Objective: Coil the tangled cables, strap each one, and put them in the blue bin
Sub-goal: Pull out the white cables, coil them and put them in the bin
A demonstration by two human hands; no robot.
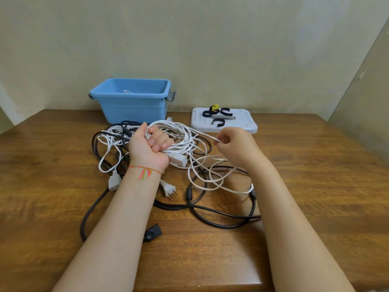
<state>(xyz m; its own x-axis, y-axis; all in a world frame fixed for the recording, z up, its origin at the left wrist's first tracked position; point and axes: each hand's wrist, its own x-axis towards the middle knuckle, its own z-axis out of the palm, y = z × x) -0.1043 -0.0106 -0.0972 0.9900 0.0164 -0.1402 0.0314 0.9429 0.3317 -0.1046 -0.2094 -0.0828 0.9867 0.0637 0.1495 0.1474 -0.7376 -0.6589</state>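
Observation:
My left hand [150, 145] grips a bundle of white cable loops [179, 133] above the table's middle. My right hand [234, 144] pinches a strand of the same white cable just right of the bundle. The loose rest of that cable [210, 178] trails over the table below my right hand. A thick black cable [210, 211] lies tangled under and around the white ones, its black plug [152, 232] near my left forearm. The blue bin [132, 102] stands at the back left, with a bit of white cable visible inside.
A white lid [246, 125] at the back right carries several black straps [219, 122] and a yellow piece [215, 106]. A white three-pin plug [169, 189] and a white connector [113, 182] lie by my left wrist. The wooden table [315, 186] meets a wall behind.

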